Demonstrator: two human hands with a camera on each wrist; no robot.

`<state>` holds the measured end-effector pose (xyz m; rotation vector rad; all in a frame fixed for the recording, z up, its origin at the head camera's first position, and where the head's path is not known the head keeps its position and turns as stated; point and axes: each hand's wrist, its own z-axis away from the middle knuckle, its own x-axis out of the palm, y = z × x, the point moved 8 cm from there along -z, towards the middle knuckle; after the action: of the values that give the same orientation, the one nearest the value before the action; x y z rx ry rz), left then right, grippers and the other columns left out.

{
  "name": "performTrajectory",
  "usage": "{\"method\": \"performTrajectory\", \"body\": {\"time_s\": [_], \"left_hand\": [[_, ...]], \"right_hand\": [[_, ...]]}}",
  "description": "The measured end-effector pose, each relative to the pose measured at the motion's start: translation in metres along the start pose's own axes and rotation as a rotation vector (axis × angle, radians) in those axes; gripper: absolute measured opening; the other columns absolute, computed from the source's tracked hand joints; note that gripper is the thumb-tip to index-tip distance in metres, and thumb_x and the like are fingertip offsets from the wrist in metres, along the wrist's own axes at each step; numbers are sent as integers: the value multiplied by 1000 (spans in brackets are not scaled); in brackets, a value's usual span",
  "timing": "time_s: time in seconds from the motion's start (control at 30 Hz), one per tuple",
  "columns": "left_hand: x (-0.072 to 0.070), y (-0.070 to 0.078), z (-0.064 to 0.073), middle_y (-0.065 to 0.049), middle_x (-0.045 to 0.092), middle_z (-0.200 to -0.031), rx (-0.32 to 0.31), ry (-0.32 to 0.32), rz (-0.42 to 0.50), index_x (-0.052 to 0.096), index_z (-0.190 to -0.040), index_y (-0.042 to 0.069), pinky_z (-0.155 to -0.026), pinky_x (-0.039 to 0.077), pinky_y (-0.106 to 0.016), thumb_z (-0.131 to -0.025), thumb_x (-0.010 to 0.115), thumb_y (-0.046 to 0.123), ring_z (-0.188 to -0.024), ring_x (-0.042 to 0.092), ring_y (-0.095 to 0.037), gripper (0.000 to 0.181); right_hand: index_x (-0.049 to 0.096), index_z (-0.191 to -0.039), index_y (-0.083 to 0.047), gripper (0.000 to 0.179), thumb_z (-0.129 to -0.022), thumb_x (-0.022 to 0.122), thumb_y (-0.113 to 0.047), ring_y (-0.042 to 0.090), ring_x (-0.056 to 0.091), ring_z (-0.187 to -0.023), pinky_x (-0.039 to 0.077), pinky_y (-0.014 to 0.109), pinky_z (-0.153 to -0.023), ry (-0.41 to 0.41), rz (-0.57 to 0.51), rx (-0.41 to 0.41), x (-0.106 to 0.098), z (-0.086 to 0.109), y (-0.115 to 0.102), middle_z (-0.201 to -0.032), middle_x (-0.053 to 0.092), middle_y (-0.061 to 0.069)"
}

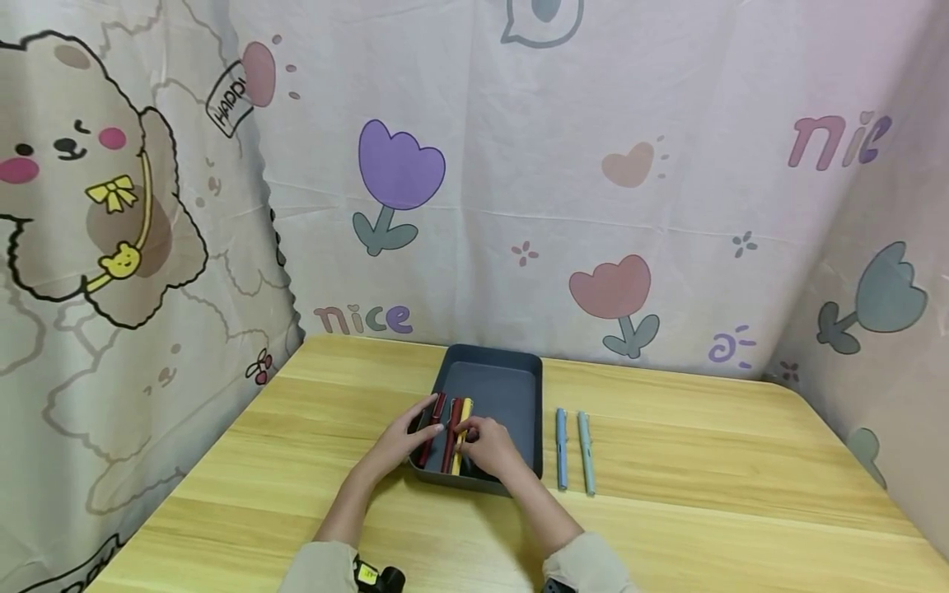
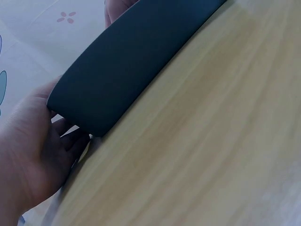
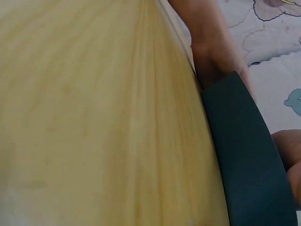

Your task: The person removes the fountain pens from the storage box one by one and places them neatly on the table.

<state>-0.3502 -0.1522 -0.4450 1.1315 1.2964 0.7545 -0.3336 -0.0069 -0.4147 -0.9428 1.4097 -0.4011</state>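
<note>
A dark grey rectangular tray (image 1: 498, 385) sits on the table, with capped pens lying lengthwise in its left part. Nearest its left wall is a dark red pen (image 1: 425, 453); a second red pen (image 1: 448, 453) lies beside a yellow pen (image 1: 467, 407). My left hand (image 1: 391, 449) holds the tray's left wall, fingers along the outside and thumb reaching inward over the dark red pen. Reaching in over the near edge, my right hand (image 1: 491, 449) pinches the yellow pen. In the left wrist view, the tray's near wall hides the pens.
Right of the tray, a blue pen (image 1: 561, 449) and a pale green pen (image 1: 586, 453) lie side by side on the wooden table (image 1: 689, 461). A patterned cloth (image 1: 474, 272) hangs behind the table and along both sides.
</note>
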Motion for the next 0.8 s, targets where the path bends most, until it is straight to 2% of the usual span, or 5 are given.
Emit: {"method": "performTrajectory", "body": {"time_s": [0.23, 0.47, 0.8], "left_hand": [[0, 0, 0, -16, 27, -145, -4, 8, 15, 37, -143, 16, -99, 22, -58, -89, 62, 23, -131, 21, -37, 59], [0, 2, 0, -19, 30, -144, -3, 9, 15, 38, -142, 14, -99, 26, -56, -90, 61, 21, -130, 24, -38, 57], [0, 4, 1, -17, 30, -144, -2, 2, 4, 37, -143, 14, -100, 24, -56, -90, 61, 22, -131, 23, -37, 58]], "right_hand": [[68, -94, -7, 16, -78, 72, -8, 17, 49, -69, 41, 31, -57, 31, 0, 20, 1, -2, 4, -77, 55, 2], [68, -89, -7, 15, -76, 75, -11, 19, 44, -72, 39, 32, -58, 54, 66, 25, -1, -2, 3, -78, 50, 4], [68, -92, -8, 16, -77, 73, -7, 22, 45, -74, 41, 35, -60, 25, 79, 69, -2, -1, 7, -84, 48, 6]]}}
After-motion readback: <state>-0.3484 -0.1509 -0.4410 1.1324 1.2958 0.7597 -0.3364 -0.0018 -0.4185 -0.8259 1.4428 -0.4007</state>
